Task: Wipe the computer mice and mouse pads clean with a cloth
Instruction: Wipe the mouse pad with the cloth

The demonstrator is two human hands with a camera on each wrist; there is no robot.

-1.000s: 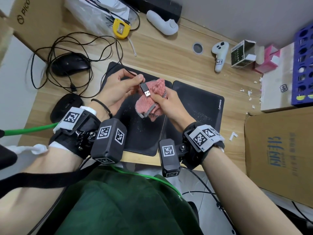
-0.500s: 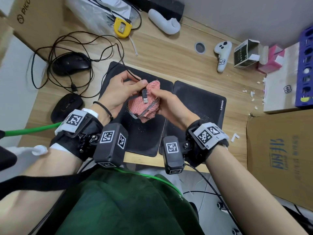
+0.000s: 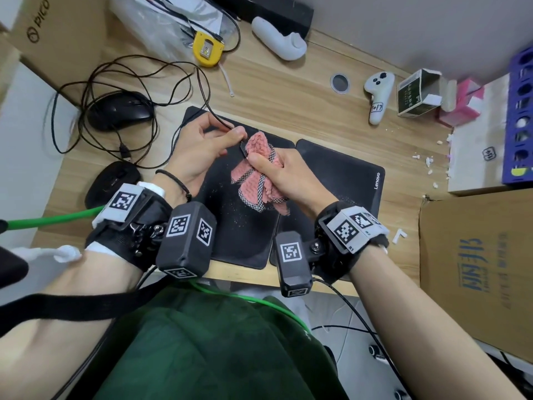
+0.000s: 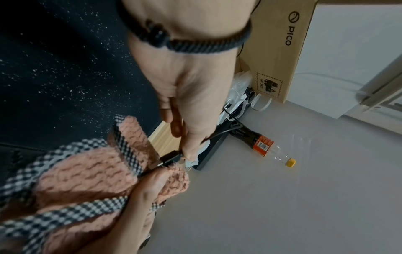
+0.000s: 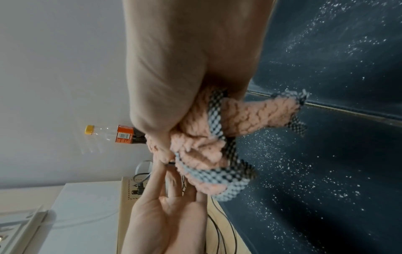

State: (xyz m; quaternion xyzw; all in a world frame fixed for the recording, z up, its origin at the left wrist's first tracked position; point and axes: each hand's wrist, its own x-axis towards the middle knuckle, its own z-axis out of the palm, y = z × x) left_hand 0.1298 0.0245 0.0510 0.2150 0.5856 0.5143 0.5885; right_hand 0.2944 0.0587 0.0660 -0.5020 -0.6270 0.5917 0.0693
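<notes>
On the wooden desk [image 3: 277,90], two black mice [image 3: 119,109] lie left amid cables. The left hand [image 3: 199,148] pinches a USB plug [image 4: 170,157]; the right hand [image 3: 284,171] grasps the pink cloth [image 3: 256,180] above two speckled mouse pads [image 3: 340,180]. Cardboard boxes [image 3: 476,255] stand right.

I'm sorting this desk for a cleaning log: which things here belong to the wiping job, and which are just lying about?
Job:
cloth in right hand
USB plug pinched by left hand
two mice
two pads

Lying about:
tape measure
white controllers
cardboard boxes
bottle
</notes>
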